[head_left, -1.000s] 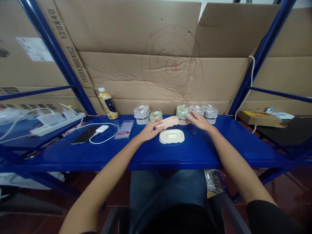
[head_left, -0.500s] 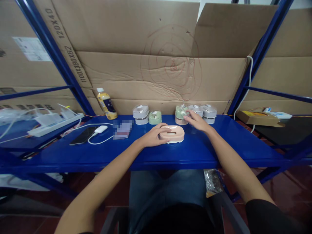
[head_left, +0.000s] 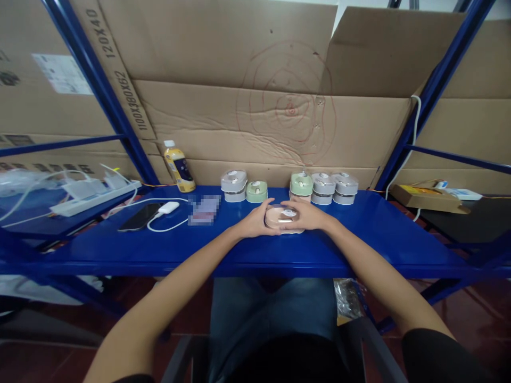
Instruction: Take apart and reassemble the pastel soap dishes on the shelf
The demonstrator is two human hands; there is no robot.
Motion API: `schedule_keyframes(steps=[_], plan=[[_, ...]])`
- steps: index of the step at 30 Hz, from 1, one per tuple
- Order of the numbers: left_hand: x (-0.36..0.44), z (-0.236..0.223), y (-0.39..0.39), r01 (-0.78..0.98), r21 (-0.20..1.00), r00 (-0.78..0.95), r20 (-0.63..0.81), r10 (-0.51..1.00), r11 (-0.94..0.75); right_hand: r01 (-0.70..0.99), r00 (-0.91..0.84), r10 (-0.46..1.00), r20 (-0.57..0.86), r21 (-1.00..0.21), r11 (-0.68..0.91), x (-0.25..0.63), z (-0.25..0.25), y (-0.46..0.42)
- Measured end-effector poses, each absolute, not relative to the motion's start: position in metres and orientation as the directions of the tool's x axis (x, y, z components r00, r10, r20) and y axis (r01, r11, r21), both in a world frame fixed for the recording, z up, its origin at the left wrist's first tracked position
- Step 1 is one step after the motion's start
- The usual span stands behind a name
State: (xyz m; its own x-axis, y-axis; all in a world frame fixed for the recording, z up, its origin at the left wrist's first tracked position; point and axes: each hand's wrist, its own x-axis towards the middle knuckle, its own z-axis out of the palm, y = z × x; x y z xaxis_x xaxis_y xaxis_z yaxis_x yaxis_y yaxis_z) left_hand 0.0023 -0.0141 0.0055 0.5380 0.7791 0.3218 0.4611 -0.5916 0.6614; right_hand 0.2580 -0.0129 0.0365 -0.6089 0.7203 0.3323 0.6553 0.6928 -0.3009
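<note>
A pink oval box (head_left: 276,219) stands on the blue tabletop, between both my hands. On its top is a clear plastic lid (head_left: 288,212) with a white sticker. My left hand (head_left: 254,220) wraps the left end, thumb at the front and fingers behind. Around the right end curls my right hand (head_left: 309,214), covering that side of box and lid. Just behind the right hand is a green box (head_left: 301,184) with a clear lid, stacked on a pink one that the hand partly hides.
Grey lidded boxes (head_left: 334,186) stand in stacks at the back right. Back left are another grey stack (head_left: 233,186) and a low green box (head_left: 256,191). Further left are a yellow bottle (head_left: 179,167), a phone (head_left: 140,217) and a white charger (head_left: 168,207) with its cable.
My right hand has come from the green box down to the pink box's right end. A clear lid with a sticker is now on the pink box, whose slotted top was bare before.
</note>
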Motion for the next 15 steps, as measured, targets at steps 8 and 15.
schedule_keyframes(steps=[8, 15], plan=[[0.004, 0.013, -0.021, 0.575, 0.582, 0.513, 0.291, 0.808, -0.575, 0.613, -0.646, 0.676, 0.355, -0.288, 0.736, 0.26, 0.033, -0.008], [-0.001, 0.019, -0.021, 0.579, 0.506, 0.595, 0.274, 0.755, -0.64, 0.606, -0.657, 0.677, 0.332, -0.302, 0.736, 0.26, 0.029, -0.004]])
